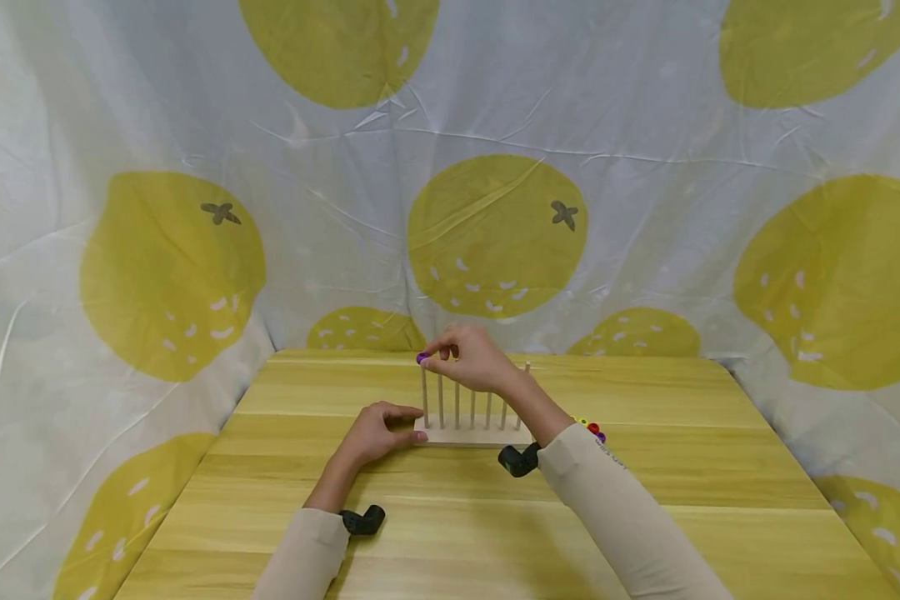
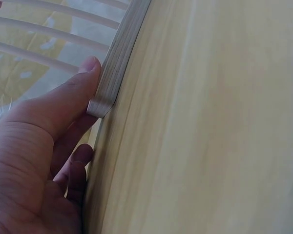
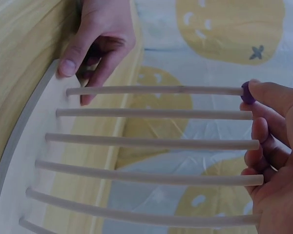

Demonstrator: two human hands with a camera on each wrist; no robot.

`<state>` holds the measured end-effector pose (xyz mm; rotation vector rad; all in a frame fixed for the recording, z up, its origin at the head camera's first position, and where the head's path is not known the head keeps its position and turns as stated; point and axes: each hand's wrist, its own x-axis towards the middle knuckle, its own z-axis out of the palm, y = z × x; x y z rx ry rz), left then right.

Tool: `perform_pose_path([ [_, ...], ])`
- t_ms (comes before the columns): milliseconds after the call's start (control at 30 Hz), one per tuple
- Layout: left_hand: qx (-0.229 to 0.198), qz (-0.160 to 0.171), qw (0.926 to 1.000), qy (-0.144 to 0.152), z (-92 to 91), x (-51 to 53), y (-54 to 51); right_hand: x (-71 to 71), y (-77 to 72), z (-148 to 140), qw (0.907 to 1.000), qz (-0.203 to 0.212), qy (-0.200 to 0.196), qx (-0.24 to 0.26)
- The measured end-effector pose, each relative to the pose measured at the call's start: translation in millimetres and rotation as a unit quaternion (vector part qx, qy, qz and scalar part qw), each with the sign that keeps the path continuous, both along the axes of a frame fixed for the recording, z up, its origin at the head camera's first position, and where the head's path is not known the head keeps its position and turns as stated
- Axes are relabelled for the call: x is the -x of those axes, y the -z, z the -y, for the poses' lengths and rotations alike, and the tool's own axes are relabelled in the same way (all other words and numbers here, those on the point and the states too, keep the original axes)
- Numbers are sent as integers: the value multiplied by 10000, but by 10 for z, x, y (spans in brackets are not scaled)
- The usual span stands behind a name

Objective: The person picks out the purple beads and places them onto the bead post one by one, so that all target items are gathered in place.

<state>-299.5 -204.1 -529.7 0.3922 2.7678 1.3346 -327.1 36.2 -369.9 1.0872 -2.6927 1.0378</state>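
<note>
A wooden base (image 1: pixel 468 432) with several upright pegs stands on the table. My left hand (image 1: pixel 376 433) grips the base's left end between thumb and fingers; in the left wrist view the thumb lies on the base's top near its corner (image 2: pixel 101 105). My right hand (image 1: pixel 474 358) pinches a purple bead (image 1: pixel 422 357) at the top of the leftmost peg (image 3: pixel 156 90). In the right wrist view the bead touches the peg's tip; how far it sits over the tip cannot be told. The other visible pegs bear no beads.
Several loose beads (image 1: pixel 593 428), yellow, red and purple, lie on the wooden table (image 1: pixel 450 525) to the right of the base, partly hidden by my right forearm. A lemon-print cloth (image 1: pixel 630 233) hangs behind the table and at its sides.
</note>
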Motion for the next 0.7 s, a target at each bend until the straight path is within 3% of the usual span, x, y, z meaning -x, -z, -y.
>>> perform_pose_path([
  [467,-40,-22,10000,37,-8,1,-7,-6,-3,-17,9998,-16,23,-188],
  [700,-77,45,10000,-12,-9,-7,-12,-17,-18,-61,10000,-22,-73,-10],
])
